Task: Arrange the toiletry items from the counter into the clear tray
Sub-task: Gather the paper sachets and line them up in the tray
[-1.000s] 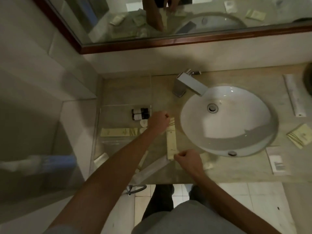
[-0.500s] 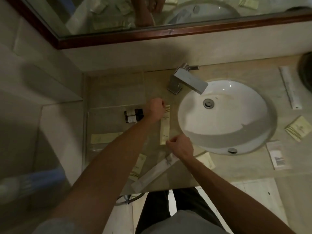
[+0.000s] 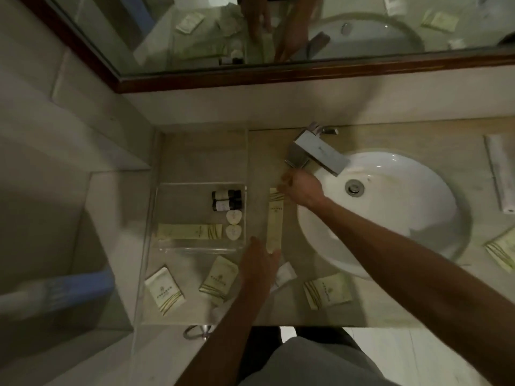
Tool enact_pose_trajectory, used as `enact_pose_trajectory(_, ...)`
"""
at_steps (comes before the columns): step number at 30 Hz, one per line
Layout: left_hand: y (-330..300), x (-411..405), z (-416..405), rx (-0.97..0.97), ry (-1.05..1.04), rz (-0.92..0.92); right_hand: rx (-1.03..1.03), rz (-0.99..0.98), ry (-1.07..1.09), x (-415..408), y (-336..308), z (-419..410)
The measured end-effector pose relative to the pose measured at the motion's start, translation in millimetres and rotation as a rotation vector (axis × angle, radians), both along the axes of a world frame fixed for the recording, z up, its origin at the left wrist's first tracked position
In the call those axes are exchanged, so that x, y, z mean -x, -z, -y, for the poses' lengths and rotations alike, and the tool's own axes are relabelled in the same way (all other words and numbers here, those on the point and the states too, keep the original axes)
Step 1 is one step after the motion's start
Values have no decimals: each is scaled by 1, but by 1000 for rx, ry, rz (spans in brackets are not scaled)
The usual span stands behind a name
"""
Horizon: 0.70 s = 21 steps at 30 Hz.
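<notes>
Your table [image 3: 390, 307] is a beige stone top with a round white basin [image 3: 390, 218] sunk into its right half and a square chrome tap [image 3: 317, 156] behind it. Left of the basin sits the clear tray [image 3: 195, 249], a see-through box that already holds a long pale packet [image 3: 189, 231] lying crosswise, two small dark bottles [image 3: 225, 200] side by side, and two little heart-shaped soaps [image 3: 233, 225] just beside them. Between the tray and the basin lies a long cream sachet [image 3: 275, 218], set lengthwise on the table, outside the tray wall. Your right hand [image 3: 302, 188] is at its far end, fingers curled; blur keeps you from telling whether they pinch the sachet. Your left hand [image 3: 260, 260] is at its near end with fingers out straight, tips touching or just short of the sachet's lower edge. Near the front edge lie three square cream sachets: one [image 3: 165, 290] at far left, one [image 3: 218, 278] just beside your left wrist, one [image 3: 326, 291] below the basin. A white wrapped item [image 3: 284, 274] peeks out from under your left hand. A long white packet [image 3: 500, 174] lies at far right.
</notes>
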State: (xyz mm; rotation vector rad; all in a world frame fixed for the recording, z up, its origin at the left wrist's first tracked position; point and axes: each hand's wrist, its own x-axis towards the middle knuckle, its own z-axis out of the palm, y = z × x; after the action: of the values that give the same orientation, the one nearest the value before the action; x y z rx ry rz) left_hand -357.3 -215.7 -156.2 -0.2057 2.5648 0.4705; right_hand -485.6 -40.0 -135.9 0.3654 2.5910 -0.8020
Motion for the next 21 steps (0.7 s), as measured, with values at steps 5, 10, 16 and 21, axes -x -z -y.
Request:
enact_pose_trajectory(5, 3, 1, -7, 9, -129, 20, 16, 129, -221, 36, 14, -2)
enact_pose_trajectory(10, 1, 1, -9, 26, -202, 54, 18, 180, -320, 39, 17, -5)
enact_pose_trajectory(16, 1, -2, -11, -56, -346, 62, 84, 105, -233, 24, 14, -17)
enact_pose_trajectory(21, -23, 1, 0, -212, -369, -55, 188, 22, 82, -14, 5, -36)
